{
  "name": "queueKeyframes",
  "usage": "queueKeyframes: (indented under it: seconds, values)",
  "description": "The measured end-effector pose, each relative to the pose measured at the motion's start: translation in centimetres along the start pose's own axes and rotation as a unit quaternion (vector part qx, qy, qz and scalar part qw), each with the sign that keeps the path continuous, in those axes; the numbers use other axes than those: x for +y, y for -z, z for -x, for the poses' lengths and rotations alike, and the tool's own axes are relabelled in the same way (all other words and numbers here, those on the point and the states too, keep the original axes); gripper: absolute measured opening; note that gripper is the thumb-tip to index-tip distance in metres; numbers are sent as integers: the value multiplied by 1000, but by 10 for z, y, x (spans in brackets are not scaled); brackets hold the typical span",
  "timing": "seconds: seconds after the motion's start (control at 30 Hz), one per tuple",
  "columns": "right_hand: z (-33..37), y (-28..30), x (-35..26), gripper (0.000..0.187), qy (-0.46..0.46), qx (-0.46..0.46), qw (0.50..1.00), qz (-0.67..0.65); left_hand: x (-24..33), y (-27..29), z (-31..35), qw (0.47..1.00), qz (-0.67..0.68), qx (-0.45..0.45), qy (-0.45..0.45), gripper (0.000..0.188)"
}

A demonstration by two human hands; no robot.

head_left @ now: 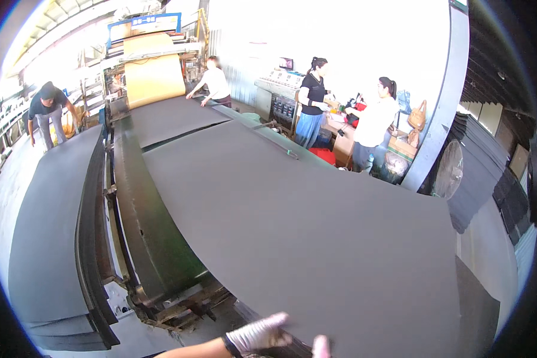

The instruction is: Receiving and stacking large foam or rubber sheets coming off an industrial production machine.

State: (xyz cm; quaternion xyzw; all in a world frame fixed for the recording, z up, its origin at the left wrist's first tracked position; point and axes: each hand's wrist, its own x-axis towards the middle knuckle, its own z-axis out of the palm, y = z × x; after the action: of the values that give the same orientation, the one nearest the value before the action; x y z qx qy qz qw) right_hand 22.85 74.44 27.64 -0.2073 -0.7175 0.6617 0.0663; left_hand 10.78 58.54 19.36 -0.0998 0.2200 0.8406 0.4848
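Note:
A large dark grey sheet (316,232) spreads across the machine bed in front of me and reaches close to my body. At its near left edge is my left hand (259,335), in a whitish glove with a dark band at the wrist. Its thumb lies over the sheet and the other fingers are at the edge, so the hand looks closed on it. Of my right hand (321,346) only a gloved digit shows, at the bottom of the view against the same sheet; the remaining fingers are out of view.
Left of the green machine bed (155,232) lies a stack of grey sheets (53,232), a person bending beyond it. Another person (215,83) leans over the far sheet (179,122) near a yellow panel (155,71). Two people stand right, by boxes. A round fan (448,169) stands right.

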Motion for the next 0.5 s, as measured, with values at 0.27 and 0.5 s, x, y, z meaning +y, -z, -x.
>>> queueKeyframes:
  seconds: [0.27,0.5]
  values:
    - [-9,67,157,67,56,-126,884,447,35,111,-31,968,-202,123,-87,19]
    - [17,163,196,84,111,25,768,631,75,179,-35,901,92,407,-120,26]
